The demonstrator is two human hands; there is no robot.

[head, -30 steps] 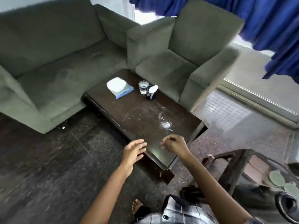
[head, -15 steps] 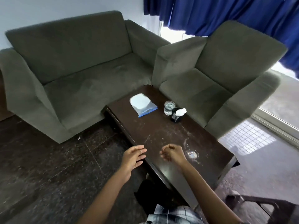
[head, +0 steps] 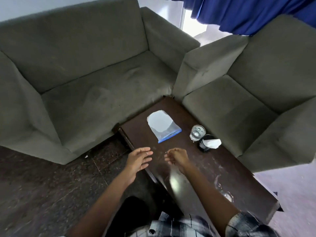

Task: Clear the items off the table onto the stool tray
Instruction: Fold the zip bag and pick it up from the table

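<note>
A dark wooden coffee table [head: 213, 170] carries three items at its far end. A clear zip bag with a blue seal and white contents [head: 162, 126] lies flat. A drinking glass [head: 197, 132] stands to its right, touching a black holder with white tissue [head: 208, 143]. My left hand [head: 138, 159] hovers at the table's left edge, fingers apart and empty. My right hand [head: 177, 156] hangs over the table just short of the bag, fingers loosely curled, holding nothing. The stool tray is out of view.
A grey sofa [head: 82, 71] stands behind and left of the table, a grey armchair [head: 253, 93] on its right. Blue curtains [head: 248, 12] hang at the back. A wet smear [head: 224, 194] marks the table's near end. Dark floor [head: 42, 194] lies to the left.
My view has swung left and closer to the table's far end; the stool has left the frame. Both hands have moved forward towards the bag, still empty.
</note>
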